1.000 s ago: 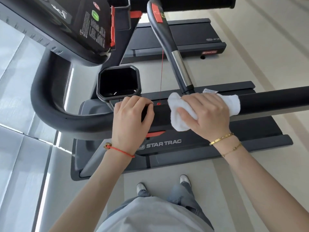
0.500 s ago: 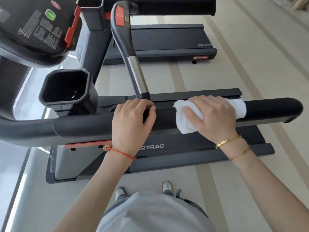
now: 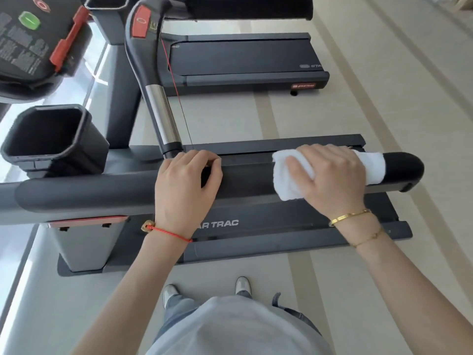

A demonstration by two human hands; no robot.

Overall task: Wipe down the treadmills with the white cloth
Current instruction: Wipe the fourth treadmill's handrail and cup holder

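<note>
A black padded handrail (image 3: 245, 179) of the near treadmill (image 3: 256, 242) runs across the middle of the view and ends at the right. My right hand (image 3: 330, 175) wraps the white cloth (image 3: 289, 180) around the rail close to that end, fingers curled over the top. My left hand (image 3: 186, 185) grips the same rail further left, beside the base of the silver and black pulse grip (image 3: 158, 103). A strip of cloth shows past my right hand toward the rail's tip.
A black cup holder (image 3: 48, 139) and the console (image 3: 28, 39) with a green button are at upper left. A second treadmill (image 3: 243, 62) stands beyond on the pale floor. A red safety cord (image 3: 174, 80) hangs from the pulse grip. My shoes (image 3: 204, 290) are below.
My right hand has slid the cloth to the right along the handrail, nearly to its end. My left hand has kept its grip. The view has shifted right.
</note>
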